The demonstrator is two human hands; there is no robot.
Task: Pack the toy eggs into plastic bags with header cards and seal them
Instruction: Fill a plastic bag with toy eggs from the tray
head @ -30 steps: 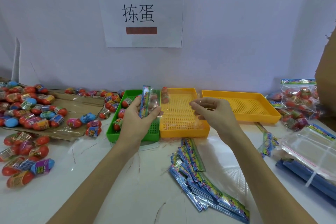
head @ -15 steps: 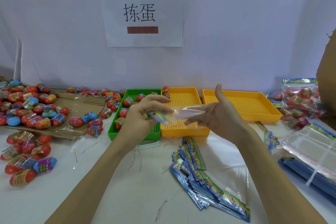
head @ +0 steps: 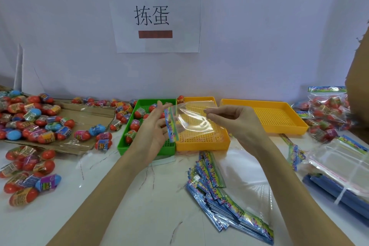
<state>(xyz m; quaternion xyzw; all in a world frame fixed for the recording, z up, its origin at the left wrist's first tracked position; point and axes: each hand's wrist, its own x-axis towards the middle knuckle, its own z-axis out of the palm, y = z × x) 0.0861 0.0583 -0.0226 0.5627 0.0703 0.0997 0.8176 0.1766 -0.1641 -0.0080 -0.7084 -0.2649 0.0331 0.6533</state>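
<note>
Hands, left [head: 153,134] and right [head: 235,124], hold one bag [head: 191,124] above three trays [head: 201,142].

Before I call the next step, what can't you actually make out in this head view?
- Bag: whether its mouth is open; the film is clear and crumpled.
- Left hand: fingers on the header card are hidden behind it, grip unclear.
- Green tray: egg count; the left hand covers part.
- Egg labels: print too small.
- Blue stack: cut off by the right edge.
</note>
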